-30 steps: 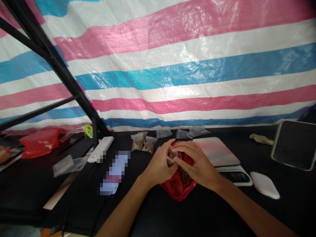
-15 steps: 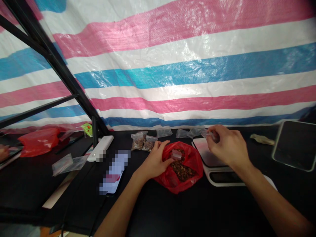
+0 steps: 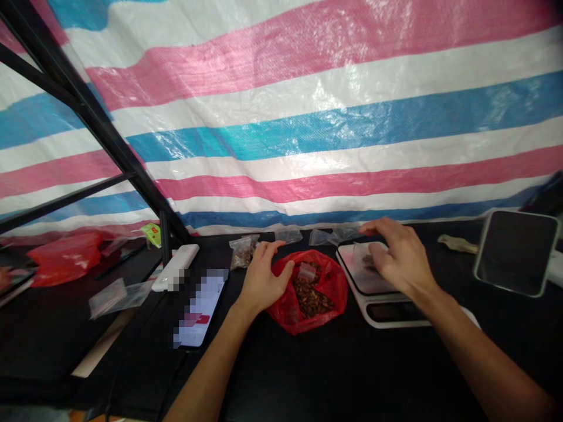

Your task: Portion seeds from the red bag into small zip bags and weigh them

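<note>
Lowered onto the scale [image 3: 373, 284], the bag [image 3: 363, 256] lies beneath the right hand [image 3: 402, 258].

Striped sheet [image 3: 281, 140] bright, white glare flecked across its creases; exact light source cannot be told. Table [image 3: 290, 375] dark, shadows sunk into black. Small bag [image 3: 363, 257] on scale [image 3: 373, 285] soft, contents indistinct. Phone [image 3: 200, 310] partly broken into blocks. Wide-angle stretch at edges; upper right corner dim.
</note>
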Demonstrator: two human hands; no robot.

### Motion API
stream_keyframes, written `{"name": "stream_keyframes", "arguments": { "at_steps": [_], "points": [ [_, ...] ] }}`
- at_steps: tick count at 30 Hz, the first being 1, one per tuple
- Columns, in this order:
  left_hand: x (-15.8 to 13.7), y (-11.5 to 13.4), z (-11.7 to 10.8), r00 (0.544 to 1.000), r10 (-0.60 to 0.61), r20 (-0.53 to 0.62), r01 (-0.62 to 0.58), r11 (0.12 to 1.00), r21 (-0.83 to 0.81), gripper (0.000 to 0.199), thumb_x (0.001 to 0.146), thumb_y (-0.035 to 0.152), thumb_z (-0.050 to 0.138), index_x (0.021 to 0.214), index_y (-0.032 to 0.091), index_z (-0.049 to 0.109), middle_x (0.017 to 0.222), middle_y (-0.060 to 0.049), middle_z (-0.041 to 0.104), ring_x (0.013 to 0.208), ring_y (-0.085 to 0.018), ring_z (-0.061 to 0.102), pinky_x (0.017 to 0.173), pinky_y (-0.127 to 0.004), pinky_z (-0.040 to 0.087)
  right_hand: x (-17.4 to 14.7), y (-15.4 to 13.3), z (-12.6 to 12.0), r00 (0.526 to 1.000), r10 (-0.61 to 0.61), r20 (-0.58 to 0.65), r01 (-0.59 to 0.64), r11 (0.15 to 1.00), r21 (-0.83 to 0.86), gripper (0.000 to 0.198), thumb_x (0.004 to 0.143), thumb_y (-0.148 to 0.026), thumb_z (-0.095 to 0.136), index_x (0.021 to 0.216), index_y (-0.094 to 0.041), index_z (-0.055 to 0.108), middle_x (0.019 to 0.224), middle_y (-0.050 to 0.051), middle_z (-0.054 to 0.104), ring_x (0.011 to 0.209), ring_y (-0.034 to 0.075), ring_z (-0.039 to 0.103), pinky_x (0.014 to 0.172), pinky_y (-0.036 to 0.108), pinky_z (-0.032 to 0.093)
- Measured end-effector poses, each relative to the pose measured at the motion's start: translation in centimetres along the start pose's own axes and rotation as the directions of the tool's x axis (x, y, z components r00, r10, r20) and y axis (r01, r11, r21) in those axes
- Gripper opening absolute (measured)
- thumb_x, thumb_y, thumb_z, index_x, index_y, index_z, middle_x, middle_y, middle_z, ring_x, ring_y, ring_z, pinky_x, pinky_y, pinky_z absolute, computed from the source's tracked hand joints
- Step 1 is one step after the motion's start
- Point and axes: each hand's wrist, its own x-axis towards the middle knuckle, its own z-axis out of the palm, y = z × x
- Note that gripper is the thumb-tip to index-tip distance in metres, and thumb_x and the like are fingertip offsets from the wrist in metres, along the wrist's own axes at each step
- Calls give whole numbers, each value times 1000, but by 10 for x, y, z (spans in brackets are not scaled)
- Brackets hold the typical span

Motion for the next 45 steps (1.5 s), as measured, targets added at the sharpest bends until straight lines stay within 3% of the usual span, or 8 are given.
{"name": "stream_keyframes", "arguments": {
  "at_steps": [4,7,9,13,20,29,35,45],
  "points": [
    [-6,29,-15,932,160,325,-117,982,-148,17,88,25,71,100,22,60,98,-2,60,95,-20,58,98,-38,46,-2,-21,-4,950,-263,165,230,953,195,48,69,-6,55,111,-26,65,114,7,68,111,29,61,97,46,45],
    [-13,38,-16,764,226,604,-158,974,-165,45,67,32,91,100,24,61,108,-2,59,104,-23,55,103,-40,42,-8,-44,-1,891,-319,324,251,939,233,50,66,-4,59,110,-27,68,124,8,62,122,30,55,104,48,44],
    [-15,35,-14,728,179,662,-160,983,-90,51,61,29,92,101,25,62,113,-2,56,108,-25,52,104,-42,41,-13,-52,5,858,-329,394,259,940,222,44,68,-4,60,104,-27,70,127,9,60,125,31,52,106,50,42],
    [-12,21,-16,802,125,584,-142,990,-16,27,71,15,75,93,24,61,105,-2,57,103,-23,52,102,-42,41,-17,-48,17,860,-318,399,294,948,121,16,85,-13,59,89,-25,69,119,10,63,123,34,51,105,57,42],
    [0,18,-27,912,25,410,146,913,-380,8,95,25,57,89,19,55,81,2,54,69,-12,50,66,-25,40,-4,-38,8,963,-216,158,205,975,87,12,100,-28,53,96,-25,65,105,7,69,106,28,58,94,47,45],
    [0,23,-26,887,171,428,23,911,-411,15,94,29,64,101,18,71,103,-7,67,94,-20,62,87,-31,47,2,-9,-8,979,-180,95,167,977,129,39,81,-11,51,113,-26,66,116,5,72,112,29,62,97,45,44],
    [-1,20,-16,909,185,373,-49,937,-347,17,97,26,56,94,18,71,98,-7,69,93,-21,64,89,-33,48,-8,27,-2,938,-62,340,60,998,18,66,74,-18,63,138,-30,56,135,10,61,127,33,58,105,51,43],
    [-8,19,7,978,142,153,-118,981,-155,16,98,28,57,107,23,68,117,-10,64,116,-26,57,106,-44,45,-5,24,18,961,72,268,-119,980,161,51,91,-33,62,141,-23,53,95,3,72,80,22,69,81,38,52]
  ]
}}
